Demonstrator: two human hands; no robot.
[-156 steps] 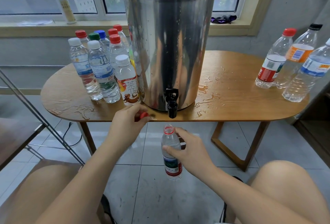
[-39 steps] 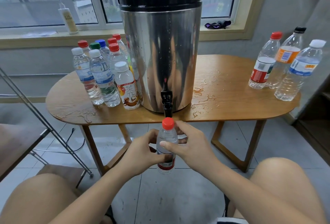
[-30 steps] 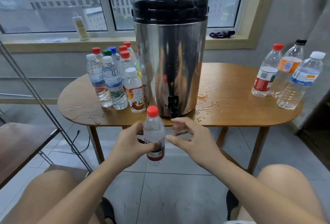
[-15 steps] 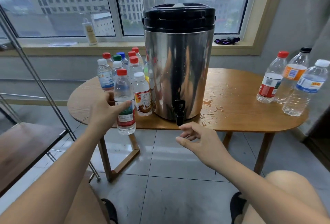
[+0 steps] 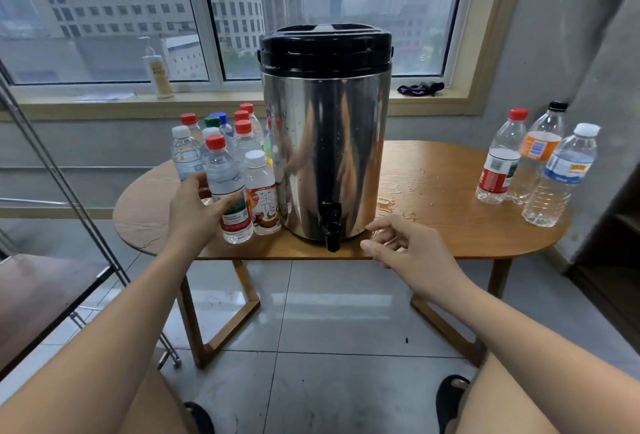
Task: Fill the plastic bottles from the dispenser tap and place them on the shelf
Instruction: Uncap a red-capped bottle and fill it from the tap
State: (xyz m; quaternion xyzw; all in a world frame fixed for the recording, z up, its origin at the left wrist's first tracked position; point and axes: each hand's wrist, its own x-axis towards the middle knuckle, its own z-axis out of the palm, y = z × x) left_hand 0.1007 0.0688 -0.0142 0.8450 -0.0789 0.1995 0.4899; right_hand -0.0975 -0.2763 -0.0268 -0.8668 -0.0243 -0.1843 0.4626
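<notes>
Just right of the dispenser (image 5: 325, 142) tap (image 5: 331, 230), your right grip (image 5: 408, 246) hangs spread, empty. Left of it, left grip (image 5: 194, 205) wraps the red-cap bottle (image 5: 227, 187) near the bench (image 5: 450, 219) edge, just beside the tea bottle (image 5: 263, 198). Wet top & tight spacing: a nudge could topple neighbours. Can't tell if it's set down; rear btls (image 5: 243, 130) overlap; shelf (image 5: 41, 288) cut off.

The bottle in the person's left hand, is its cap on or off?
On. A red cap sits on the neck of the bottle, which the left hand holds upright.

The white-capped bottle (image 5: 260, 191) has "茶" on its label; other labels are too small to read.
</notes>
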